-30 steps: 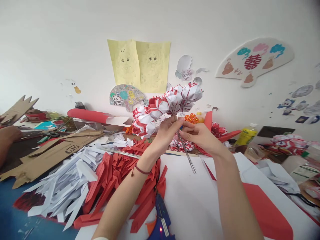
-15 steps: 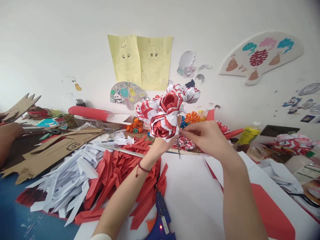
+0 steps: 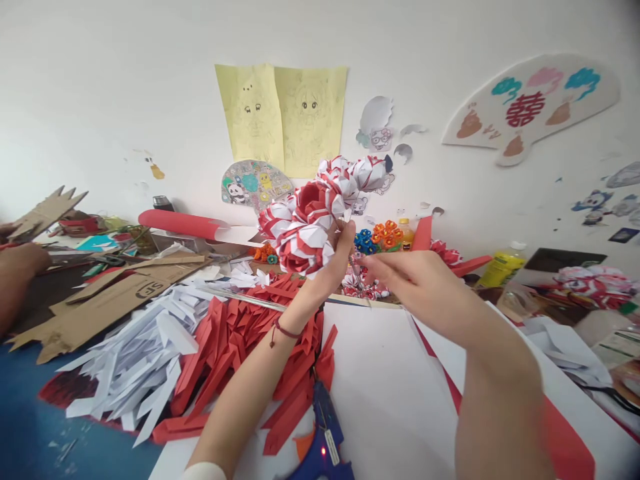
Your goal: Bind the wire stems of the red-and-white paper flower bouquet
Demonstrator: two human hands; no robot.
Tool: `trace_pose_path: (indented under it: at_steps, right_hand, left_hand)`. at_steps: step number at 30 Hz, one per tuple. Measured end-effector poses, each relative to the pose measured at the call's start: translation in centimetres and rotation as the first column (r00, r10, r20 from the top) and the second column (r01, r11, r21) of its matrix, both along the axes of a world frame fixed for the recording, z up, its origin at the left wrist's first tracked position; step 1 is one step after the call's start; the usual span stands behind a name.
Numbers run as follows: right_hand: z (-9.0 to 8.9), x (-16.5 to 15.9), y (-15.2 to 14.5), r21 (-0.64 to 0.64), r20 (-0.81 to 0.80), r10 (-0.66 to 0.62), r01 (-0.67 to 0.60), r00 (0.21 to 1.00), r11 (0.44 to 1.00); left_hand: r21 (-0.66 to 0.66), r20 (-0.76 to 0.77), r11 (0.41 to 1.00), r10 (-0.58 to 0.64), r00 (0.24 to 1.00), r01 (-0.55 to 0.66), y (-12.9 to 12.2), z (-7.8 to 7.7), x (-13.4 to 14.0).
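Observation:
A bunch of red and white paper flowers [image 3: 315, 203] is held up in front of me, its wire stems pointing down. My left hand [image 3: 343, 243] is wrapped around the stems just below the blooms. Close by on the right, my right hand [image 3: 400, 273] has thumb and forefinger pinched together at the stems; what lies between the fingertips is too small to make out. Beneath my left forearm are folded red paper strips [image 3: 240, 327]. A blue glue gun [image 3: 320, 433] with a lit red light lies in front of me.
White paper strips [image 3: 130, 347] and torn cardboard [image 3: 110, 300] lie to the left, near another person's hand [image 3: 23, 273]. White sheets [image 3: 380, 373] cover the table's middle. Orange flowers [image 3: 387, 233], a yellow bottle [image 3: 503, 263] and more red-white flowers [image 3: 593, 287] stand behind.
The bunch has tilted and shifted left, turning so my left fingers show more. My right hand stays close to the stems, its forearm swung slightly right.

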State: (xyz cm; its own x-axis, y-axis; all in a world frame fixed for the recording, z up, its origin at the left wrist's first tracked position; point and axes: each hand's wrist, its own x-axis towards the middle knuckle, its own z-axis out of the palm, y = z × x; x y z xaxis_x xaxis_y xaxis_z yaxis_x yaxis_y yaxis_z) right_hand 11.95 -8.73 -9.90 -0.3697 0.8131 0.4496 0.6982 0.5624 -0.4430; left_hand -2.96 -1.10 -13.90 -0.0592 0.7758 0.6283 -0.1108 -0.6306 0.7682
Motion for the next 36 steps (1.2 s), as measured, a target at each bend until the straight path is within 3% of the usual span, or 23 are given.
trace_pose_path:
  at_steps: [4, 8, 14, 17, 20, 22, 23, 26, 29, 32, 36]
  right_hand:
    - [0.0, 2.1, 1.8, -0.260, -0.299, 0.207, -0.288, 0.932, 0.922]
    - [-0.7, 1.2, 3.2, -0.270, -0.332, 0.200, -0.296, 0.922, 0.916]
    - [-1.5, -1.5, 3.2, -0.171, -0.449, 0.302, -0.413, 0.841, 0.895]
    - [-1.9, -2.0, 3.1, -0.006, -0.501, 0.271, -0.316, 0.822, 0.949]
    - [-2.2, -2.4, 3.1, 0.219, -0.421, 0.243, -0.163, 0.874, 0.962]
    - [-2.3, -2.6, 3.3, 0.439, -0.288, 0.208, -0.064, 0.935, 0.896]
    - [-2.3, -2.6, 3.4, 0.556, -0.224, 0.179, -0.025, 0.958, 0.831]
    - [-2.3, -2.6, 3.7, 0.823, -0.075, 0.050, 0.034, 0.996, 0.567]
    - [-2.4, -2.4, 3.9, 0.944, -0.017, -0.128, 0.058, 0.992, 0.324]
    - [-2.2, -2.1, 3.8, 0.972, -0.037, -0.210, 0.084, 0.977, 0.221]
    - [-1.9, -2.0, 3.5, 0.974, -0.091, -0.195, 0.128, 0.977, 0.189]
  left_hand:
    - [0.063, -0.033, 0.996, -0.063, 0.997, 0.065, -0.9, 0.9, -0.1]
    - [0.047, 0.021, 0.984, -0.173, 0.985, 0.172, -1.2, 1.2, -0.1]
    - [0.090, 0.104, 0.951, -0.305, 0.947, 0.297, -1.3, 1.4, -0.7]
    - [0.053, 0.117, 0.927, -0.376, 0.919, 0.372, -1.3, 1.6, -1.1]
    - [0.003, 0.130, 0.915, -0.401, 0.907, 0.404, -1.2, 1.5, -1.3]
    - [0.003, 0.132, 0.916, -0.398, 0.908, 0.401, -1.2, 1.5, -1.2]
    - [0.003, 0.120, 0.918, -0.394, 0.911, 0.397, -1.2, 1.5, -1.2]
    - [-0.024, 0.051, 0.917, -0.398, 0.916, 0.399, -1.7, 1.7, -1.2]
    - [-0.031, -0.023, 0.908, -0.419, 0.908, 0.418, -2.6, 2.3, -1.6]
    - [0.005, -0.076, 0.904, -0.425, 0.902, 0.426, -3.5, 2.9, -2.0]
    - [0.036, -0.089, 0.912, -0.405, 0.910, 0.410, -3.9, 3.0, -2.0]
